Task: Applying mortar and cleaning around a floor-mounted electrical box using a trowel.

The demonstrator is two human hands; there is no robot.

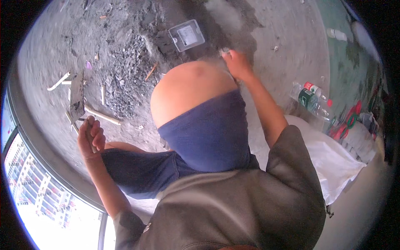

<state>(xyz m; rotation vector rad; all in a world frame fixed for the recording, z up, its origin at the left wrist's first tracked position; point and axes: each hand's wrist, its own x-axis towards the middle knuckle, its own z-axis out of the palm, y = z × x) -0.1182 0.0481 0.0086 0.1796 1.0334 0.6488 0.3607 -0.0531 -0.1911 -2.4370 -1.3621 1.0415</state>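
Note:
My left hand [91, 135] is closed around the handle of a trowel. The trowel's flat, grimy blade [76, 96] points away from me, above some pale pipe pieces [103, 114] on the ground. Out past my bent knee, my right hand [237, 66] has its fingers drawn together at a small pale thing [225, 51], too blurred to name. Left of that hand, on dark, wet-looking ground, lies a shallow clear plastic box [201, 41] with a white label [187, 36].
Dark broken rubble [129, 79] is heaped on the grey floor between the trowel and the box. A wood sliver [151, 71] lies beside it. To my right are plastic bottles [308, 99] and a white sack [333, 160]. A curved window edge [50, 154] runs along my left.

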